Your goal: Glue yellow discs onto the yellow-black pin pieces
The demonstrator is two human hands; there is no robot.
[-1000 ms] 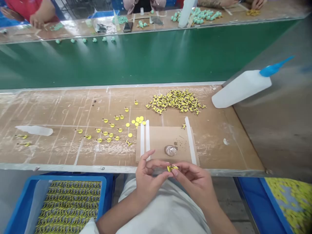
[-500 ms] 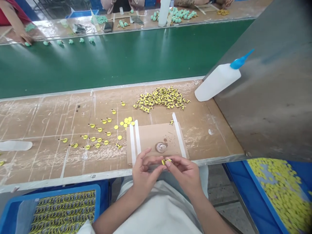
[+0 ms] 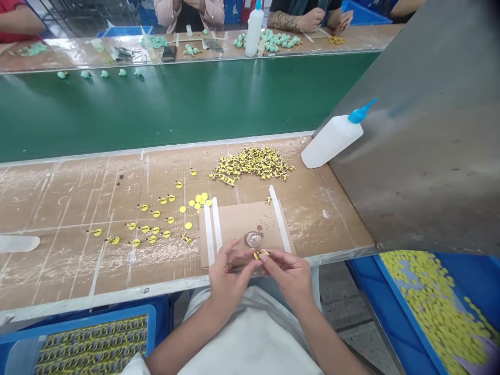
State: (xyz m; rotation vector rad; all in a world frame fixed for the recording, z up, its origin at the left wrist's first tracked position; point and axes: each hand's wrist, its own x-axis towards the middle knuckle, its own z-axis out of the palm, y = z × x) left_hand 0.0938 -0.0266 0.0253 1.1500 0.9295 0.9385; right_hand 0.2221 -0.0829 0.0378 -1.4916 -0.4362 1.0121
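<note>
Between the fingertips of both hands is a small yellow disc (image 3: 257,255) with a little yellow-and-dark figurine (image 3: 264,253) against it. My left hand (image 3: 231,271) pinches the disc from the left, and my right hand (image 3: 287,273) pinches the figurine from the right. Just beyond the fingers, a small clear glass dish (image 3: 253,239) rests on a taped cardboard sheet (image 3: 234,221). Loose yellow discs (image 3: 199,199) lie by the sheet's upper left corner. Further left, several figurines on discs (image 3: 155,230) are scattered. A heap of loose figurines (image 3: 253,164) lies behind the sheet.
A white bottle with a blue nozzle (image 3: 332,140) leans against a metal panel (image 3: 422,156) at right. Blue trays of finished figurines (image 3: 94,338) and yellow discs (image 3: 433,307) flank my lap. Beyond the green belt (image 3: 195,104), other people sit behind turquoise pieces (image 3: 277,40).
The view has tilted up and shifted slightly. Across the belt, a person's hand has drawn back from the turquoise pieces. My hands keep the disc and figurine together.
</note>
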